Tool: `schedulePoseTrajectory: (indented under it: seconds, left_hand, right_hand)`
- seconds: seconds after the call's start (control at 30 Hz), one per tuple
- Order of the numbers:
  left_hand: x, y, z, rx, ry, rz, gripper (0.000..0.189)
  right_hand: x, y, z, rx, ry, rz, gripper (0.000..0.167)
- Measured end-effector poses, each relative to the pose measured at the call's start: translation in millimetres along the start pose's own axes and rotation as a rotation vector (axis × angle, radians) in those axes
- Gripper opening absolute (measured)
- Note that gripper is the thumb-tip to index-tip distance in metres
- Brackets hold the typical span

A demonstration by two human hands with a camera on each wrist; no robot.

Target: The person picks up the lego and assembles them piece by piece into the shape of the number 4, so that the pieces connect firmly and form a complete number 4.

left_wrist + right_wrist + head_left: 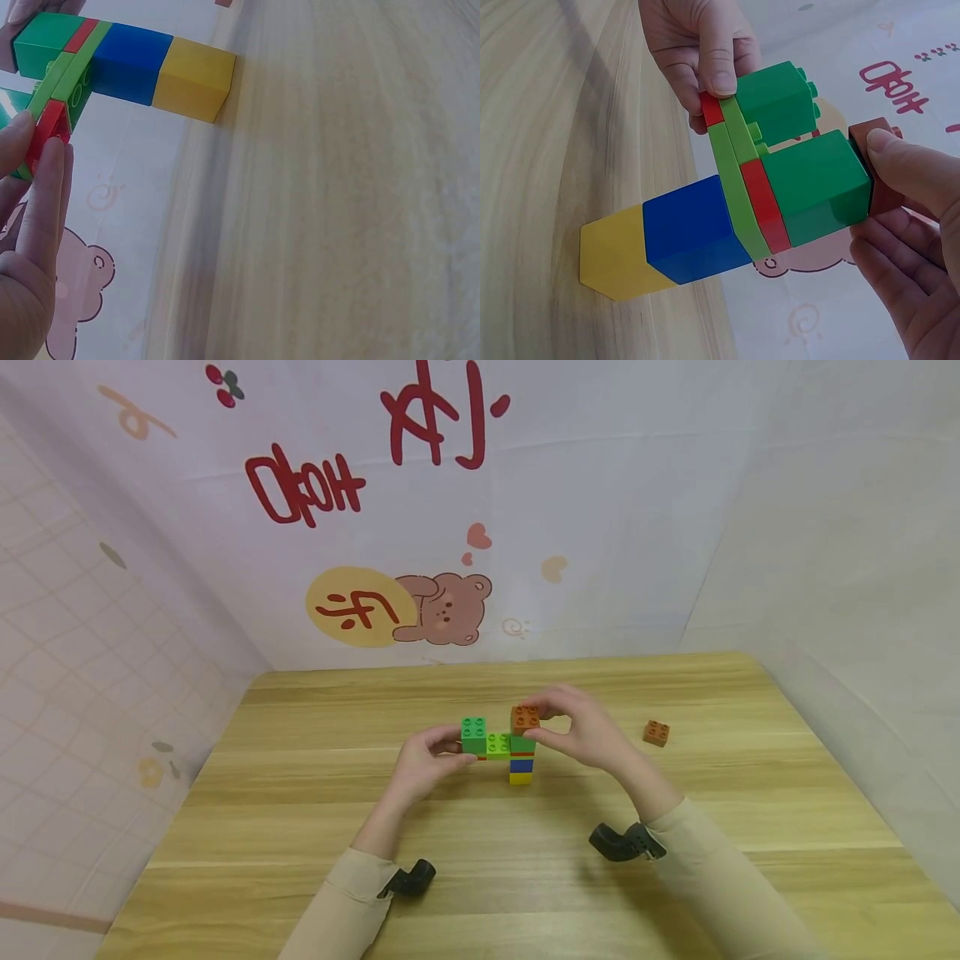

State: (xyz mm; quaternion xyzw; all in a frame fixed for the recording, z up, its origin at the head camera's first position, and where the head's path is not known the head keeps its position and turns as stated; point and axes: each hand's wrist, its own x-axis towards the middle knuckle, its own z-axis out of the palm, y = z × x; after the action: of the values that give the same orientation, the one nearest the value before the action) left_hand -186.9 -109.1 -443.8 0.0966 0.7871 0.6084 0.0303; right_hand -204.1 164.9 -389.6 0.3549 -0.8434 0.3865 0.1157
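A toy-brick structure rises from the table: a yellow brick (622, 255) at the bottom, a blue brick (697, 229) above it, then thin lime bricks (498, 745) reaching leftward. Two tall green blocks stand on this layer, one on the left (473, 739) and one on the right (817, 184), with thin red bricks (765, 206) among the lime ones. My left hand (422, 768) pinches the left end, at the red and lime bricks. Between thumb and fingers, my right hand (581, 727) holds a brown brick (525, 718) at the top of the right green block; a dark line shows between them.
Another brown brick (656, 732) lies on the wooden table (315, 827), to the right of my right hand. Behind the table hangs a white printed cloth (622, 510) with a bear and red characters. Black wrist mounts (411, 878) sit on both forearms.
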Motion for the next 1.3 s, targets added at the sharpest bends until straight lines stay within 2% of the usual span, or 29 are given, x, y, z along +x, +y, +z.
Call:
schedulePoseTrajectory:
  seconds: [0.2, 0.43, 1.3]
  left_hand:
    - [-0.8, -0.3, -1.0, 0.001, -0.014, 0.023, 0.040]
    - [-14.4, 37.5, -0.7, 0.012, -0.025, 0.004, 0.039]
    - [-13.4, 36.6, -1.0, 0.008, -0.024, -0.020, 0.040]
  right_hand:
    - [-0.4, 0, 0, 0.006, -0.004, 0.011, 0.037]
    - [-0.4, 1, 0, 0.005, -0.006, -0.003, 0.035]
    - [1.3, 2, 0, -0.034, -0.015, -0.026, 0.037]
